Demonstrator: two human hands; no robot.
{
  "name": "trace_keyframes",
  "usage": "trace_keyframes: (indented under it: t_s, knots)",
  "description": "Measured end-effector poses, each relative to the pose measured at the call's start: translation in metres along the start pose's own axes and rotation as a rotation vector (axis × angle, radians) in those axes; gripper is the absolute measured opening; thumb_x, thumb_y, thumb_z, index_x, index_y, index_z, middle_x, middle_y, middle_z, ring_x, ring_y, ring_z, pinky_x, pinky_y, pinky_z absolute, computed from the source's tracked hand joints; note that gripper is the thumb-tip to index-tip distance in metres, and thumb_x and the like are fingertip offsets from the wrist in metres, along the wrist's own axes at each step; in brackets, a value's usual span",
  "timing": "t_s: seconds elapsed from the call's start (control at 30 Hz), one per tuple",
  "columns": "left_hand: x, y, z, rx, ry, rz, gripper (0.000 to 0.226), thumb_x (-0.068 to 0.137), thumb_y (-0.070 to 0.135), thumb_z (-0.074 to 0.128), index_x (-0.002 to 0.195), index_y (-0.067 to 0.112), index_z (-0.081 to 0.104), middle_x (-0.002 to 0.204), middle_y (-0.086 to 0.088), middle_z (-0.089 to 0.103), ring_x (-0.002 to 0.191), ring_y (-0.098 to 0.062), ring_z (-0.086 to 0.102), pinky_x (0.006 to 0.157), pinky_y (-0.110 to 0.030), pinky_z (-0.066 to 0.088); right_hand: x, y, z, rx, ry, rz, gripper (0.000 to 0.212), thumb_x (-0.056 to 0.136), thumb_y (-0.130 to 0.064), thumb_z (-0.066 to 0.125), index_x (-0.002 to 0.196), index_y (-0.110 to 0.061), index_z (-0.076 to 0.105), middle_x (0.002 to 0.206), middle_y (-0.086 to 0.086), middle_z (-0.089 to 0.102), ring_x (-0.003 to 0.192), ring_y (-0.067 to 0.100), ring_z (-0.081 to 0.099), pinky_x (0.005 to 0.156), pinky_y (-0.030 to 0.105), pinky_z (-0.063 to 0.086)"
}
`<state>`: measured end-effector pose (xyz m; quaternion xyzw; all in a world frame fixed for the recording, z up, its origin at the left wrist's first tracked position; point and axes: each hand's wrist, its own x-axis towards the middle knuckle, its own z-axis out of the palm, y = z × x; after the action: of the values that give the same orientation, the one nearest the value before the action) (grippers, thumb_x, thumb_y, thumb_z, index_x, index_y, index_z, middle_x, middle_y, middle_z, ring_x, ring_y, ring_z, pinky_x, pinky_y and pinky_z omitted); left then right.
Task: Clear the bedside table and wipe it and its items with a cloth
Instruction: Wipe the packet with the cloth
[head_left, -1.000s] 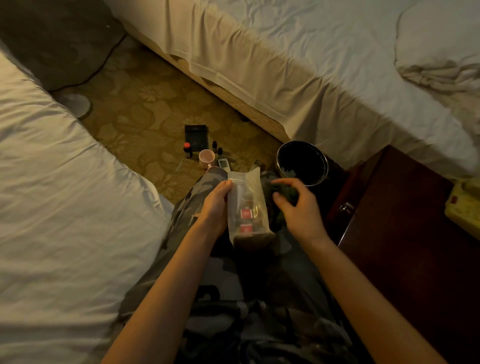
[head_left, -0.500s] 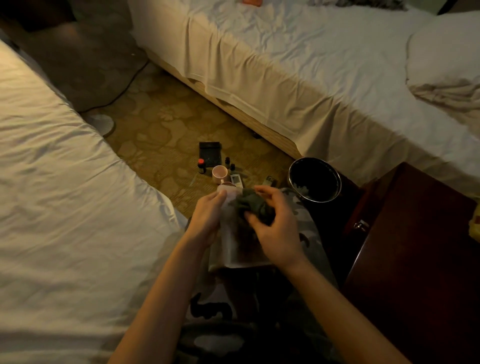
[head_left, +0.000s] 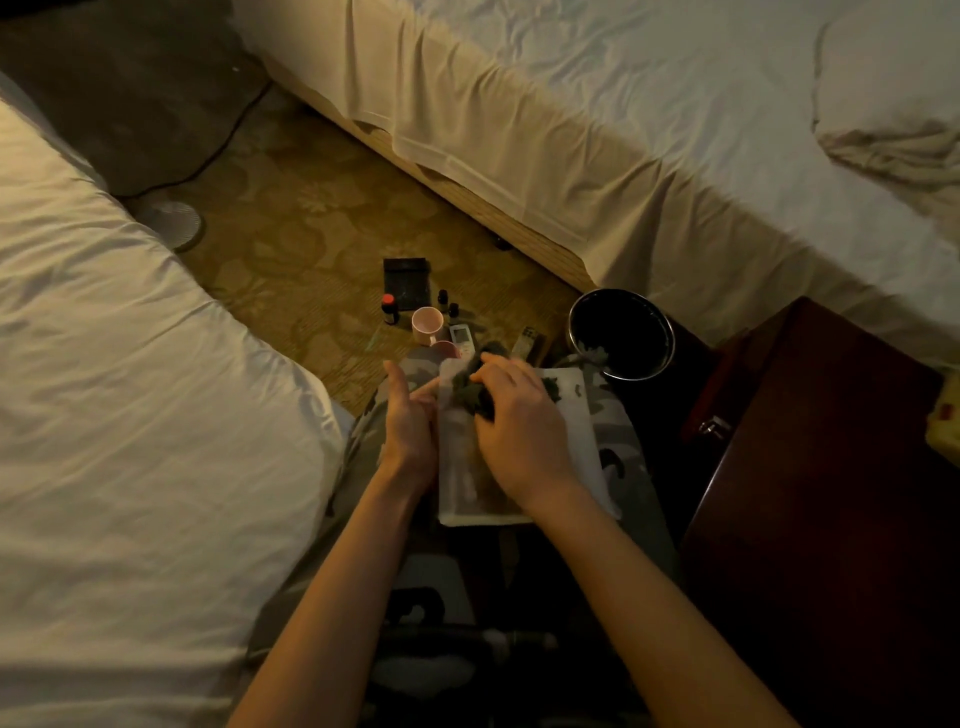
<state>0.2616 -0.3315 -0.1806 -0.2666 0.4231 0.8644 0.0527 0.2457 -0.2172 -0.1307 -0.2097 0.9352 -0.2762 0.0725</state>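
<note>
Head cam looks down at our lap, where a clear plastic pouch (head_left: 519, 457) lies flat across the camo trousers (head_left: 623, 431). Our right hand (head_left: 519, 436) presses a dark green cloth (head_left: 470, 392) onto the pouch, fingers curled round the cloth and clamped on it. Our left hand (head_left: 410, 421) sits against the pouch's edge at 9 o'clock, fingers mostly straight and close together, thumb sticking up, so it's steadying rather than gripping.

The dark wooden desk (head_left: 831, 493) is at 3 o'clock from the hands, with a yellowish object (head_left: 946, 415) at its far right edge, too cut off to tell what it is. A black waste bin (head_left: 621, 332) stands just beside the desk, at about 1 o'clock from the hands.

On the carpet at 12 o'clock there's a little cluster: a pink mug (head_left: 427, 325), a bottle with a red cap (head_left: 389, 309), two tiny dark bottles (head_left: 447, 302), a black flat case (head_left: 407, 283) and a small white remote (head_left: 461, 335). White beds sit at 9 o'clock and 1 o'clock.
</note>
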Motion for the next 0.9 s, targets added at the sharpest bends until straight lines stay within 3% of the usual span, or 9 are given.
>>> trace_keyframes:
  t_s: [0.07, 0.13, 0.2, 0.3, 0.57, 0.67, 0.77, 0.83, 0.9]
  knots:
    - [0.002, -0.001, 0.005, 0.034, -0.021, 0.034, 0.075, 0.085, 0.062, 0.029, 0.107, -0.002, 0.062, 0.094, -0.017, 0.07, 0.083, -0.026, 0.068, 0.074, -0.035, 0.055, 0.002, 0.018, -0.01, -0.011, -0.003, 0.127, 0.038, 0.089, -0.008, 0.055, 0.127, -0.013, 0.052, 0.137, 0.002, 0.047, 0.133, 0.018, 0.035, 0.107, 0.029, 0.032]
    - [0.005, -0.006, 0.009, 0.159, 0.003, 0.102, 0.045, 0.09, 0.04, 0.046, 0.097, 0.0, 0.065, 0.084, -0.011, 0.072, 0.075, -0.02, 0.069, 0.069, -0.031, 0.054, 0.0, 0.043, -0.018, -0.045, 0.007, 0.225, 0.035, 0.088, -0.003, 0.053, 0.122, -0.013, 0.055, 0.131, 0.004, 0.051, 0.127, 0.02, 0.042, 0.103, 0.03, 0.035]
    - [0.006, -0.008, 0.015, 0.27, 0.019, 0.179, 0.022, 0.096, 0.014, 0.047, 0.088, 0.008, 0.066, 0.069, 0.002, 0.072, 0.064, -0.007, 0.068, 0.06, -0.018, 0.052, -0.006, 0.065, -0.026, -0.028, 0.035, 0.328, 0.029, 0.087, -0.001, 0.053, 0.113, -0.015, 0.057, 0.123, 0.004, 0.054, 0.118, 0.022, 0.048, 0.1, 0.034, 0.041]
    - [0.014, -0.013, 0.017, 0.352, 0.066, 0.214, 0.025, 0.098, 0.009, 0.044, 0.085, 0.013, 0.065, 0.061, 0.01, 0.07, 0.057, 0.001, 0.064, 0.055, -0.013, 0.05, -0.012, 0.074, -0.031, 0.027, 0.091, 0.433, 0.027, 0.086, 0.002, 0.055, 0.108, -0.015, 0.058, 0.117, 0.005, 0.056, 0.112, 0.022, 0.053, 0.095, 0.037, 0.047]
    - [0.014, -0.01, 0.013, 0.394, 0.093, 0.118, 0.027, 0.1, 0.014, 0.042, 0.081, 0.013, 0.062, 0.057, 0.007, 0.067, 0.051, 0.002, 0.062, 0.049, -0.012, 0.047, -0.021, 0.028, -0.014, -0.06, 0.019, 0.22, 0.042, 0.09, -0.002, 0.048, 0.131, -0.015, 0.048, 0.143, 0.001, 0.039, 0.137, 0.016, 0.028, 0.111, 0.029, 0.029]
    - [0.012, -0.005, 0.009, 0.312, 0.037, 0.025, 0.031, 0.101, 0.021, 0.041, 0.081, 0.01, 0.063, 0.06, 0.005, 0.068, 0.057, -0.004, 0.065, 0.053, -0.015, 0.05, -0.023, -0.007, -0.004, 0.112, -0.055, 0.067, 0.043, 0.087, 0.0, 0.054, 0.127, -0.017, 0.052, 0.135, 0.0, 0.048, 0.13, 0.013, 0.037, 0.108, 0.028, 0.035]
    - [0.009, 0.003, 0.002, 0.176, 0.031, -0.119, 0.037, 0.101, 0.027, 0.04, 0.091, 0.0, 0.062, 0.07, -0.004, 0.065, 0.068, -0.016, 0.07, 0.064, -0.018, 0.053, -0.028, -0.022, 0.005, 0.104, -0.11, -0.115, 0.036, 0.081, -0.006, 0.064, 0.116, -0.011, 0.059, 0.123, 0.004, 0.057, 0.122, 0.018, 0.045, 0.101, 0.03, 0.041]
    - [0.008, 0.005, -0.003, 0.165, -0.012, -0.155, 0.04, 0.101, 0.031, 0.038, 0.086, 0.002, 0.061, 0.073, -0.008, 0.065, 0.061, -0.013, 0.068, 0.058, -0.019, 0.054, -0.033, -0.017, 0.005, 0.144, -0.125, -0.164, 0.034, 0.075, -0.006, 0.068, 0.109, -0.009, 0.064, 0.114, 0.006, 0.063, 0.115, 0.02, 0.05, 0.098, 0.031, 0.043]
    - [0.009, 0.006, -0.005, 0.139, -0.009, -0.189, 0.04, 0.1, 0.034, 0.037, 0.098, 0.003, 0.061, 0.097, -0.015, 0.066, 0.077, -0.014, 0.069, 0.067, -0.023, 0.055, -0.045, -0.01, 0.004, 0.229, -0.129, -0.196, 0.034, 0.071, -0.005, 0.069, 0.105, -0.009, 0.068, 0.11, 0.005, 0.066, 0.112, 0.019, 0.053, 0.1, 0.029, 0.042]
